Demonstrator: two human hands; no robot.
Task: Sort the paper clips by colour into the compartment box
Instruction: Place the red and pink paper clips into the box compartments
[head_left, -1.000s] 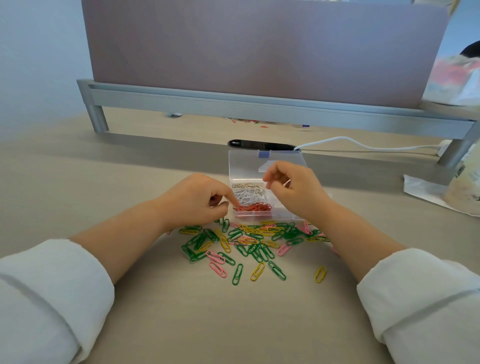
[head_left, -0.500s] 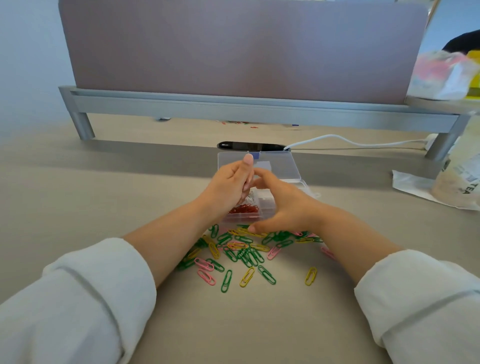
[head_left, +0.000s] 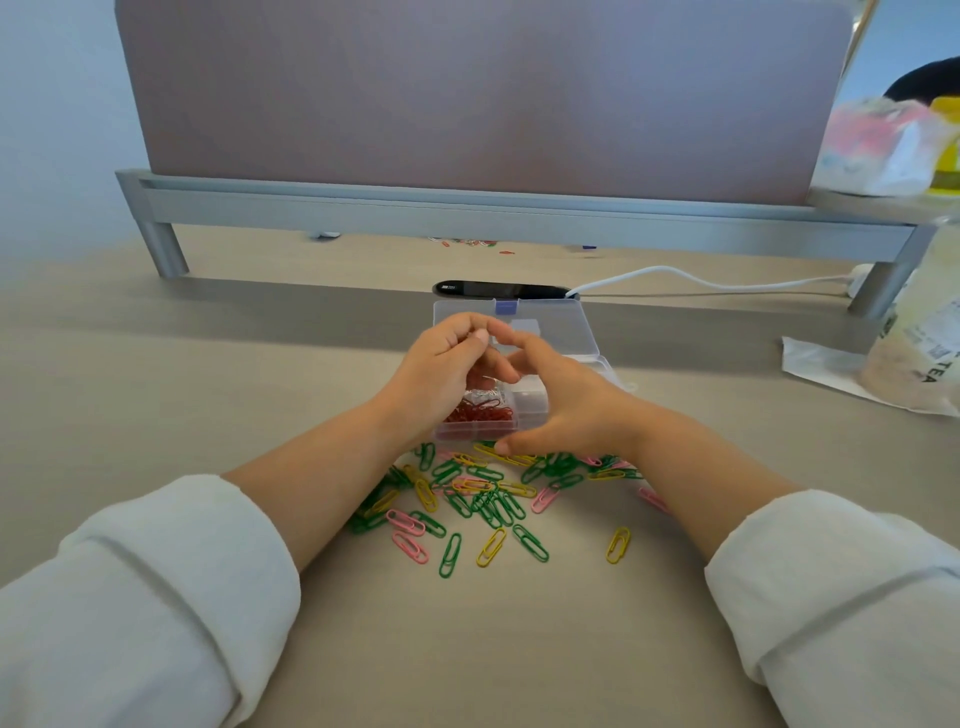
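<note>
Over the box (head_left: 563, 323) in the middle, the left hand (head_left: 441, 374) curls its fingers, but I cannot tell if they hold anything, and the right hand (head_left: 571, 410) is spread wide.

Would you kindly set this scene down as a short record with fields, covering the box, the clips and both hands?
box: clear compartment box, lid open, on the table
sorted: red paper clips in its near-left compartment, silver paper clips behind them
unsorted: green, yellow and pink paper clips loose on the table before the box
left hand: above the box, fingers curled; what they hold is unclear
right hand: spread across the box, thumb by its front edge
elsewhere: white cable behind the box
</note>
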